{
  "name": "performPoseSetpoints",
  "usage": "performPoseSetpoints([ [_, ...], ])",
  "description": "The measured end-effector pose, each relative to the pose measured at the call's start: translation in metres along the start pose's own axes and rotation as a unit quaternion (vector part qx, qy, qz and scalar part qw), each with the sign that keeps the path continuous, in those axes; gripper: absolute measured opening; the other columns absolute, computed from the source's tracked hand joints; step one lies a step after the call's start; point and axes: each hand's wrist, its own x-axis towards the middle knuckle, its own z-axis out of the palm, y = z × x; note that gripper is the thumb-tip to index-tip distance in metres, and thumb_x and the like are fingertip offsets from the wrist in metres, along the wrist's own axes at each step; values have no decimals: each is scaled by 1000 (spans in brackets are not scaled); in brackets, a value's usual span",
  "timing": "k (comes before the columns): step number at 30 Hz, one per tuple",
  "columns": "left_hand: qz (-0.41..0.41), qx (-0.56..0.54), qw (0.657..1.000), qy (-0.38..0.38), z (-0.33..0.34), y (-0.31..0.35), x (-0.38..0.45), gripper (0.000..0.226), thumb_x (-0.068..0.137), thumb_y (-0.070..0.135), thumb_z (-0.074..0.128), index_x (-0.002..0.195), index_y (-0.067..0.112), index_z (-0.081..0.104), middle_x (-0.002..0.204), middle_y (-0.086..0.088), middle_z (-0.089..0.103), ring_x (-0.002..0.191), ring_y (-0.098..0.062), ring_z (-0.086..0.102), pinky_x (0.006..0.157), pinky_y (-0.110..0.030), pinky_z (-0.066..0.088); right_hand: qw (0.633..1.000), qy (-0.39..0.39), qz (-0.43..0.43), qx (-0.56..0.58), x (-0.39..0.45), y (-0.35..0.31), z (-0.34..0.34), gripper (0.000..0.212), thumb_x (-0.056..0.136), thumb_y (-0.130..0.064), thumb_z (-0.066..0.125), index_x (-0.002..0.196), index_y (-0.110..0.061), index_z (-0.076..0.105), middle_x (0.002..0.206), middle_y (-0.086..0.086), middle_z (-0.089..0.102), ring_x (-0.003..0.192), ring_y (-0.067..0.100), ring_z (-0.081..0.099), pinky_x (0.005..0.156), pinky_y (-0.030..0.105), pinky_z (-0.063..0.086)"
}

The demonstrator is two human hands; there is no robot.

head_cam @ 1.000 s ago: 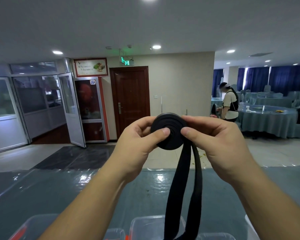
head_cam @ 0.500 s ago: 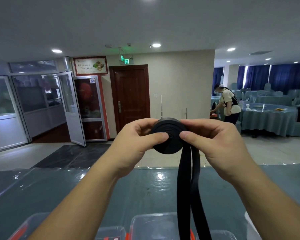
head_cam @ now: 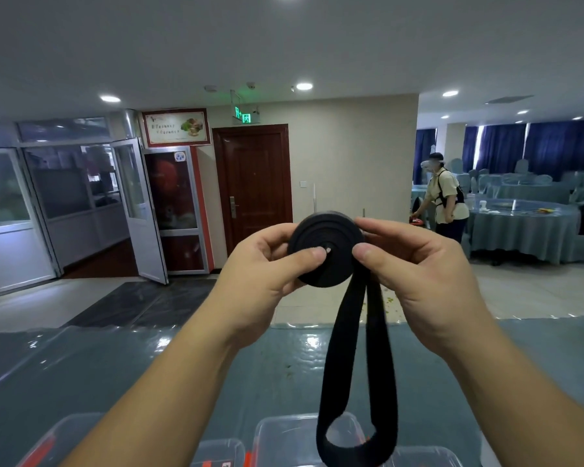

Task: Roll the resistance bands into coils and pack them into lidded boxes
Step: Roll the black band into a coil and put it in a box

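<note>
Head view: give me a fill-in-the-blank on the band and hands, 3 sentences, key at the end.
1. The resistance band held between the left hand and the right hand is ____ in colour.
2. The unrolled tail hangs down from the coil and ends in a closed ____.
3. The clear boxes sit on the table, ____ the raised hands.

Missing words: black; loop; below
</note>
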Motion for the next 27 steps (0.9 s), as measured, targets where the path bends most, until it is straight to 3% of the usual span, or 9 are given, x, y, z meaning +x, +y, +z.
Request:
performPoseSetpoints([
  [3, -7, 16, 1000, 6, 1, -3, -2, 40, 77, 11, 78, 117, 9, 71, 106, -10, 80, 103, -26, 76, 98, -41, 60, 1000, -9, 5, -12, 0, 1, -3, 34, 71, -18, 78, 104, -26, 80, 99, -1, 83, 95, 14, 79, 82, 23, 61],
  [6, -9, 92, 995, -20, -2, 4, -1, 28, 86, 7, 77, 112, 16, 76, 102, -4, 81, 100, -19, 77, 90, -30, 61, 998, -33, 12, -52, -1, 1, -6, 37, 73, -19, 79, 110, -22, 79, 103, -2, 82, 99, 15, 79, 88, 27, 61],
  [9, -6, 49, 999, -4, 1, 5, 0, 31, 82, 12, 77, 112, 11, 76, 105, -8, 80, 102, -22, 77, 89, -33, 62, 1000, 0, 6, -18, 0, 5, -5, 34, 72, -20, 78, 106, -22, 79, 99, 0, 83, 95, 14, 79, 80, 22, 61],
  [12, -18, -6, 1000, 19, 7, 0, 0, 33, 86, 8, 75, 119, 5, 71, 109, -12, 79, 106, -27, 76, 94, -41, 62, 1000, 18, 5, 4, 2, 7, -4, 34, 74, -19, 78, 108, -19, 79, 101, 4, 82, 97, 19, 79, 82, 24, 60],
  [16, -9, 110, 994, -7, 3, 2, 2, 31, 84, 6, 80, 113, 14, 75, 101, -4, 81, 98, -19, 77, 88, -30, 62, 1000, 10, 6, -20, 0, 5, -5, 27, 74, -18, 77, 100, -22, 81, 96, 0, 83, 90, 14, 79, 78, 19, 59],
  [19, -3, 71, 997, -6, 2, 1, 1, 39, 74, 17, 82, 112, 14, 76, 104, -6, 80, 101, -22, 77, 90, -35, 62, 1000, 14, 1, -10, 0, 5, -3, 25, 73, -21, 78, 97, -27, 83, 97, 1, 83, 92, 16, 79, 80, 21, 59],
  [23, -7, -21, 1000, 6, 6, -7, -1, 45, 78, 9, 84, 121, 6, 71, 111, -13, 78, 107, -29, 75, 95, -41, 61, 1000, 8, -5, 11, 0, 7, -1, 29, 73, -20, 78, 101, -28, 82, 100, 2, 82, 96, 17, 79, 82, 23, 60],
  [27, -5, 43, 999, -19, 0, 0, -2, 40, 77, 8, 86, 115, 12, 75, 105, -8, 80, 103, -25, 76, 95, -38, 61, 1000, -8, -2, -20, -1, 3, -2, 33, 73, -20, 77, 105, -24, 80, 99, -2, 83, 95, 13, 79, 82, 21, 60],
])
